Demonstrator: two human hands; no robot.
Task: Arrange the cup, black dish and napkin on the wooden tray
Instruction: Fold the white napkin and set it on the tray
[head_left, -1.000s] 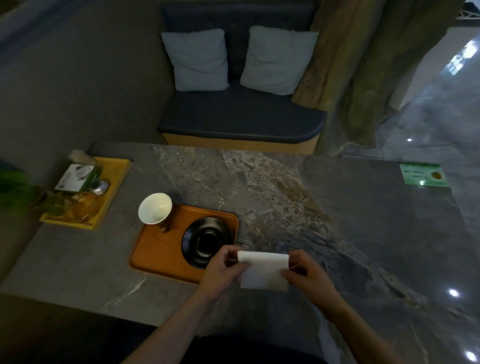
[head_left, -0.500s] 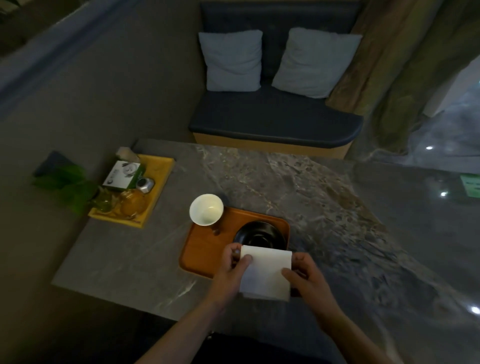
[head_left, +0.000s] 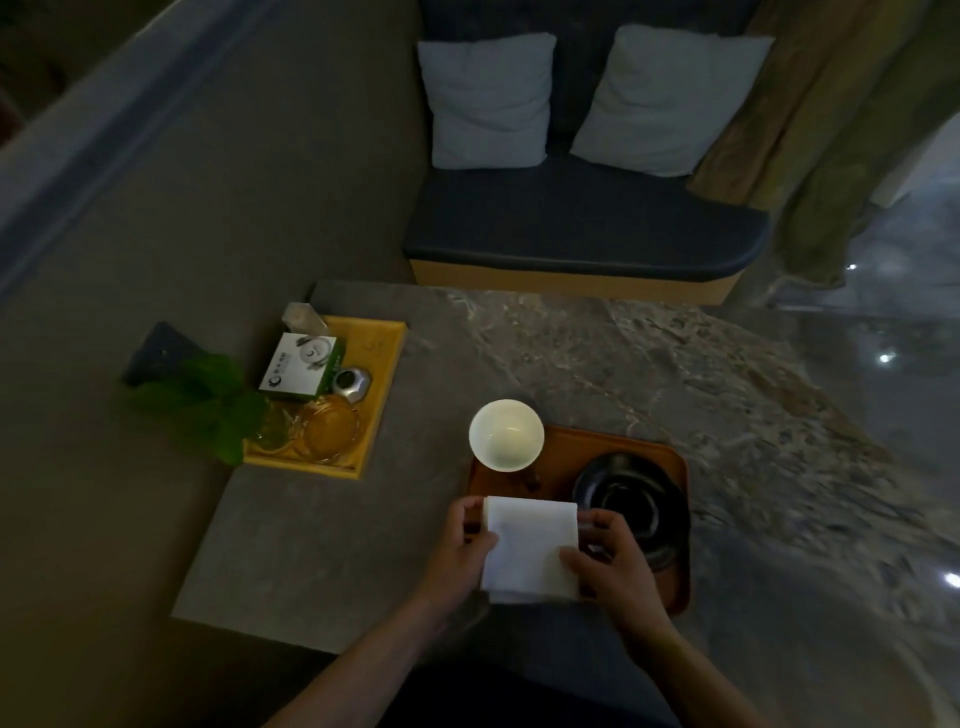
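A wooden tray (head_left: 566, 452) lies on the marble table near its front edge. A white cup (head_left: 506, 435) stands at the tray's far left corner, and a black dish (head_left: 634, 504) sits on its right half. A folded white napkin (head_left: 530, 551) is over the tray's near left part, between cup and dish. My left hand (head_left: 462, 551) pinches the napkin's left edge and my right hand (head_left: 613, 566) grips its right edge. Whether the napkin rests flat on the tray or hovers just above it cannot be told.
A yellow tray (head_left: 382, 379) at the table's left holds a white-green box (head_left: 298, 366), a small metal pot (head_left: 350, 384) and glass dishes (head_left: 330, 426). Green leaves (head_left: 208, 405) sit beside it. A dark bench (head_left: 582, 228) with two cushions stands beyond the table.
Both hands carried the napkin leftward from in front of the dish to over the tray's near left part. The camera view shifted left and down.
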